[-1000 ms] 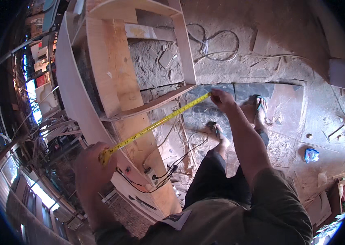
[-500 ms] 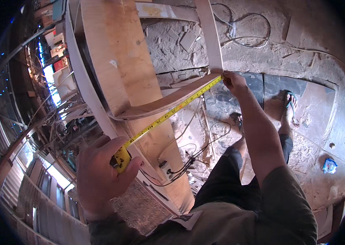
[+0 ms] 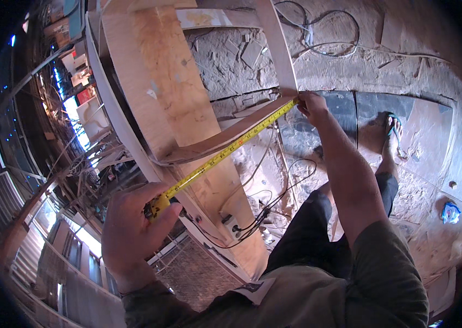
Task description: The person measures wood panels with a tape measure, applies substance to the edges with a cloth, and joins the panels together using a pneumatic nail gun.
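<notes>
A yellow tape measure [image 3: 209, 163] is stretched along the front edge of a wooden crosspiece [image 3: 217, 139]. My left hand [image 3: 132, 227] is closed around its case, a little beyond the crosspiece's left end. At the other end, my right hand [image 3: 312, 105] pinches the tape's tip against the corner where the crosspiece meets an upright wooden strip [image 3: 279, 49]. The blade runs straight and taut between both hands. A wide plywood board [image 3: 160, 71] stands left of the crosspiece, joined to the same frame.
A power outlet box [image 3: 232, 225] with black cables hangs on the board's lower part. Looped cable [image 3: 332, 49] lies on the dusty floor. A blue and white packet [image 3: 450, 213] is at the right. Scrap and metal sheeting [image 3: 23, 268] fill the left side.
My left hand has shifted only slightly, and the tape's blade has turned its marked face more toward view. The right hand stays at the corner. The view has shifted slightly.
</notes>
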Motion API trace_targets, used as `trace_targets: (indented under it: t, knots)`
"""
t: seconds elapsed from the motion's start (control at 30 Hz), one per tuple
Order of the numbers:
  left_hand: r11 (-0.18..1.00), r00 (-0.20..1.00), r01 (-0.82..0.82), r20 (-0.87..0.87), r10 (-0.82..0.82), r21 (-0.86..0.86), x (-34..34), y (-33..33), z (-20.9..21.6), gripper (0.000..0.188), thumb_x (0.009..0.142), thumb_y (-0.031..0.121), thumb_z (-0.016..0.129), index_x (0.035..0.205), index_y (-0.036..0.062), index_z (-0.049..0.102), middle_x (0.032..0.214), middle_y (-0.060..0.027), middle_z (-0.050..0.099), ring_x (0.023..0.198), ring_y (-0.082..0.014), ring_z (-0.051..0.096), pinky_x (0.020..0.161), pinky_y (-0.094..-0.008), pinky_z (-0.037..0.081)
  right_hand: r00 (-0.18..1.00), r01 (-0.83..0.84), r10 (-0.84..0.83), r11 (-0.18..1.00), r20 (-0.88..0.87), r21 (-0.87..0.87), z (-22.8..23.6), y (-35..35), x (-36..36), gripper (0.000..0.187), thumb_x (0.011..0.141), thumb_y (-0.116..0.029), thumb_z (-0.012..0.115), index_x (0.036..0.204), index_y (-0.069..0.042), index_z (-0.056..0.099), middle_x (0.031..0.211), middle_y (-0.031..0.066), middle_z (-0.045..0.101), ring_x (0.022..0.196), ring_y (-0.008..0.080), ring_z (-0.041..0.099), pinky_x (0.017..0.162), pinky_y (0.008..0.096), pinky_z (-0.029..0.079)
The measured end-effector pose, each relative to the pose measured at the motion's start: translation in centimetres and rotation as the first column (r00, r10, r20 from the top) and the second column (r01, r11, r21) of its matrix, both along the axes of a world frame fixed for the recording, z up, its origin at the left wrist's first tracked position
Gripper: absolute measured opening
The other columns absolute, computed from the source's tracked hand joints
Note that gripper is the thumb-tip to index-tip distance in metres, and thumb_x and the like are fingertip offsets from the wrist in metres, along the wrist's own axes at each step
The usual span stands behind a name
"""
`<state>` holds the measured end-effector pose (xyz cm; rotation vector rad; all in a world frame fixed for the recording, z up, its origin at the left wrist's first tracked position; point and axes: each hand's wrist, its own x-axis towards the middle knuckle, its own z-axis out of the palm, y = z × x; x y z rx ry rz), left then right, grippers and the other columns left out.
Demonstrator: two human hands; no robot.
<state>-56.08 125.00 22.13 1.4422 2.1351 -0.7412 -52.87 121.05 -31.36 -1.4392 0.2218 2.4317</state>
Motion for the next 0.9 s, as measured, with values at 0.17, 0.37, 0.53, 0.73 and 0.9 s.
trace_targets:
  t: [0.17,0.37,0.53,0.73,0.9]
  knots:
    - [0.953,0.952,-0.304,-0.042,0.304,0.015,-0.5,-0.6,0.9,0.03,0.08,0.022,0.073,0.099,0.0008,0.068,0.083,-0.0145,0.066,0.075,-0.0239,0.063,0.071,-0.0336,0.048,0.997,0.056,-0.057,0.998,0.051,0.017,0.1,0.1,-0.3,0.005,0.087,-0.005,0.06,0.085,-0.003,0.064,0.073,0.0045,0.056,0.057,0.0129,0.053,0.047,0.0247,0.045]
    - [0.894,0.894,-0.447,0.025,0.447,0.008,-2.5,-1.2,1.2,0.022,0.087,0.013,0.068,0.106,0.0014,0.066,0.09,-0.0083,0.065,0.08,-0.0129,0.058,0.074,-0.0277,0.047,0.996,-0.001,-0.002,0.999,0.092,0.038,-0.4,0.0,-0.7,0.006,0.086,-0.006,0.061,0.084,-0.001,0.064,0.071,0.0051,0.056,0.054,0.0133,0.051,0.046,0.0259,0.045]
    - [0.846,0.84,-0.533,0.125,0.528,0.007,-2.4,-0.7,1.1,0.024,0.089,0.015,0.067,0.106,-0.0007,0.065,0.089,-0.0072,0.064,0.081,-0.0104,0.057,0.074,-0.0257,0.047,0.997,0.0,-0.003,0.999,0.075,0.042,-0.4,0.3,-0.7,0.005,0.085,-0.007,0.063,0.083,-0.003,0.064,0.071,0.0047,0.056,0.054,0.0133,0.052,0.047,0.0258,0.046]
    - [0.783,0.774,-0.618,0.115,0.622,-0.075,-2.3,0.1,0.9,0.023,0.09,0.016,0.064,0.105,-0.0021,0.064,0.088,-0.0061,0.064,0.081,-0.0091,0.057,0.072,-0.0246,0.047,0.996,-0.021,0.018,0.999,0.093,0.033,-0.2,0.4,-0.6,0.007,0.081,-0.009,0.068,0.08,-0.005,0.063,0.073,0.0038,0.058,0.058,0.0138,0.054,0.051,0.027,0.049]
    - [0.733,0.724,-0.677,0.114,0.68,-0.071,-2.5,-0.1,1.0,0.023,0.091,0.015,0.062,0.106,-0.0021,0.064,0.089,-0.0058,0.064,0.081,-0.0088,0.057,0.073,-0.0239,0.046,0.995,-0.055,0.054,0.998,0.088,0.005,-0.3,0.4,-0.7,0.002,0.085,-0.008,0.065,0.085,-0.007,0.066,0.075,0.0024,0.058,0.062,0.0127,0.056,0.057,0.0265,0.052]
